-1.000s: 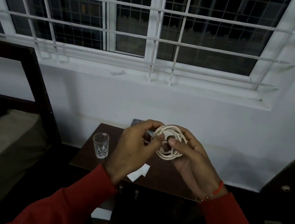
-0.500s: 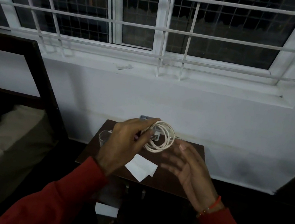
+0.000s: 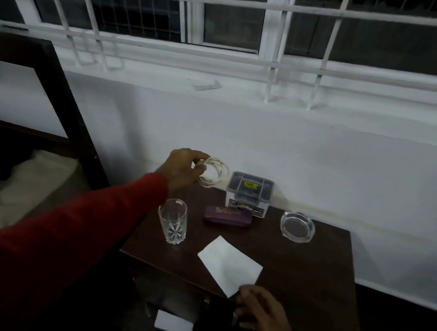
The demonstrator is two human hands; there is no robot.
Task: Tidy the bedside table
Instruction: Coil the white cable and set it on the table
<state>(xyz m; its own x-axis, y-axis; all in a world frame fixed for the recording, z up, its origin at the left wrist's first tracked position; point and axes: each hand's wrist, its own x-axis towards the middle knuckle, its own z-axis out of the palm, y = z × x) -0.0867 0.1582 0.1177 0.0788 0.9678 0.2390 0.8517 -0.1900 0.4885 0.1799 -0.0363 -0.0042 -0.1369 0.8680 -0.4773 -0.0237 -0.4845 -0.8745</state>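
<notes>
At the table's (image 3: 307,281) eleven o'clock corner the left hand (image 3: 182,169) pinches the coiled cable (image 3: 214,174), judged light, limp, best gripped across its loops; the right hand's (image 3: 259,311) fingers curl indistinctly.

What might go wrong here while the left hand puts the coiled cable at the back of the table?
The red sleeve passes close beside the drinking glass, so pulling the arm back may tip it. The coiled cable, gripped by the left hand near the table's back corner, may uncoil or slip off.
</notes>
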